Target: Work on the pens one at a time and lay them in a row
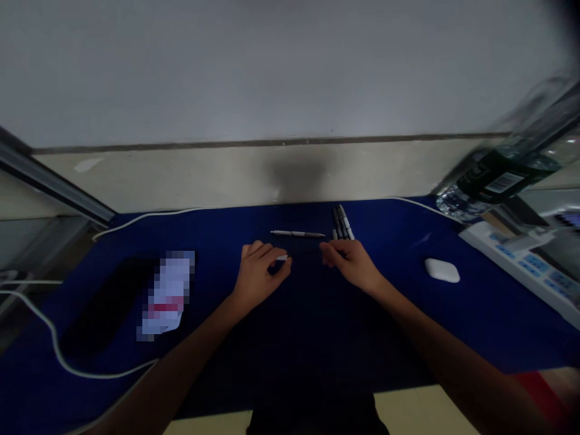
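My left hand [261,270] is closed in a pinch above the blue desktop. Between its thumb and fingers shows a small white piece [281,258], mostly covered, whose kind I cannot make out. My right hand [348,261] is also closed, fingertips together, a short gap to the right of the left; what it holds, if anything, is hidden. Just beyond both hands a white and grey pen [298,234] lies crosswise. Several pens [343,222] in black and white lie side by side behind my right hand, their near ends partly covered by it.
On the left of the blue desk [290,338] lie a phone [168,293], blurred out, a dark flat object [109,305] and a white cable [57,344]. To the right are a white rounded case [442,270], a white power strip [521,266] and a water bottle [496,175]. A wall closes the back.
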Available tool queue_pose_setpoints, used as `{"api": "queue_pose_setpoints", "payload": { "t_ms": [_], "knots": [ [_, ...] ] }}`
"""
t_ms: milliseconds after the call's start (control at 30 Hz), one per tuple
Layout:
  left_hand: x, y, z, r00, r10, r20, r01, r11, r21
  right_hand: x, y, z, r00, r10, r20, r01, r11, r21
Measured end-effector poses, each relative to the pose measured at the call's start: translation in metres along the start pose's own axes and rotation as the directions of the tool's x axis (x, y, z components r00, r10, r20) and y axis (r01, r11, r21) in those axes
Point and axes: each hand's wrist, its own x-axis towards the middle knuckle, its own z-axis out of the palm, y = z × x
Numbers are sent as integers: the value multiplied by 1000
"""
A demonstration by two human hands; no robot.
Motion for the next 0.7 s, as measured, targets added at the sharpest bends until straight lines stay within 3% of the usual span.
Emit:
{"api": "queue_pose_setpoints", "payload": {
  "t_ms": [267, 533, 700],
  "knots": [
    [1, -1, -1, 1000, -17, -12, 16, 1000, -9, 1, -2, 2, 991, -36, -132, 44, 998, 55],
    [0, -1, 0, 1000, -13, -7, 13, 1000, -7, -2, -2, -1, 1000, 12, -19, -12, 1000, -28],
    [1, -2, 0, 1000, 6, -20, -6, 1000, 10, 0, 0, 0, 998, -45, -48, 44, 999, -22]
  ]
}}
